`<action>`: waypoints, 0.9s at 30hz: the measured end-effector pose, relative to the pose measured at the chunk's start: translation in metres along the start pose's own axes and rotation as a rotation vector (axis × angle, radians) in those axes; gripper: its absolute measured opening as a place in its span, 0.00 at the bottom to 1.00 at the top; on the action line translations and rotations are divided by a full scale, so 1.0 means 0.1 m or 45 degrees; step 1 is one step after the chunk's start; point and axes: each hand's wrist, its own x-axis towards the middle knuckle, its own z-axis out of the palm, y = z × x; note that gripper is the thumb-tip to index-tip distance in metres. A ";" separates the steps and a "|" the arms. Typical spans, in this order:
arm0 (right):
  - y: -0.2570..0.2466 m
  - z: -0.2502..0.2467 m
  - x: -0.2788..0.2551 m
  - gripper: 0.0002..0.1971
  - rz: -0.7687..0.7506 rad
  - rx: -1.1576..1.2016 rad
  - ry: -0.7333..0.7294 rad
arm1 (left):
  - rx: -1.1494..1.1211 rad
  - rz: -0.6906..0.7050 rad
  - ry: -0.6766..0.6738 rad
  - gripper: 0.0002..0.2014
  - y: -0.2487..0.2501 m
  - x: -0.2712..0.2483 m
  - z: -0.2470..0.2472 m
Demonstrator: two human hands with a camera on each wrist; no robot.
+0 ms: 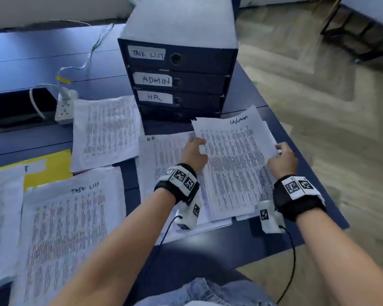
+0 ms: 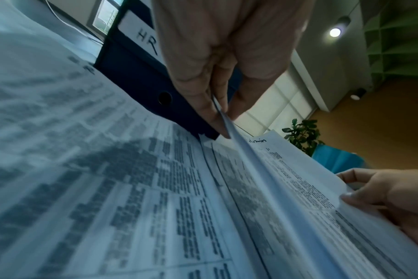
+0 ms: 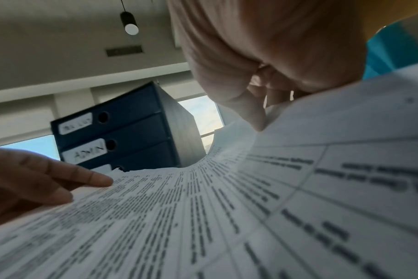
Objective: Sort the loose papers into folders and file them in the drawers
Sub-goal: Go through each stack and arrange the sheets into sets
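Observation:
A stack of printed sheets marked "Admin" [image 1: 234, 160] lies at the right of the dark blue desk, its far end lifted. My left hand [image 1: 195, 151] pinches its left edge, thumb on top [image 2: 217, 105]. My right hand [image 1: 282, 159] grips its right edge, fingers curled round the sheets [image 3: 253, 105]. Under and left of it lies an "HR" stack [image 1: 161, 157]. A "Task list" stack [image 1: 69, 228] sits at the lower left. The dark drawer unit [image 1: 177, 80] stands behind, with drawers labelled TASK LIST, ADMIN and HR, all closed.
Another printed stack [image 1: 106, 131] lies left of the drawer unit. A yellow folder [image 1: 51, 171] sits partly under papers at the left. A white power strip [image 1: 65, 107] with cables lies at the back left. The desk's right edge [image 1: 314, 177] runs close beside my right hand.

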 end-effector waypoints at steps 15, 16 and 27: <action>0.18 0.33 0.12 0.31 -0.153 -0.393 -0.494 | 0.061 -0.103 -0.174 0.28 0.22 0.34 0.62; 0.19 0.39 0.10 0.30 -0.143 -0.458 -0.561 | 0.075 -0.100 -0.178 0.28 0.22 0.34 0.61; -0.50 0.61 -0.31 0.28 -0.265 -0.317 -0.576 | -0.036 -0.032 0.087 0.15 -0.20 0.02 -0.29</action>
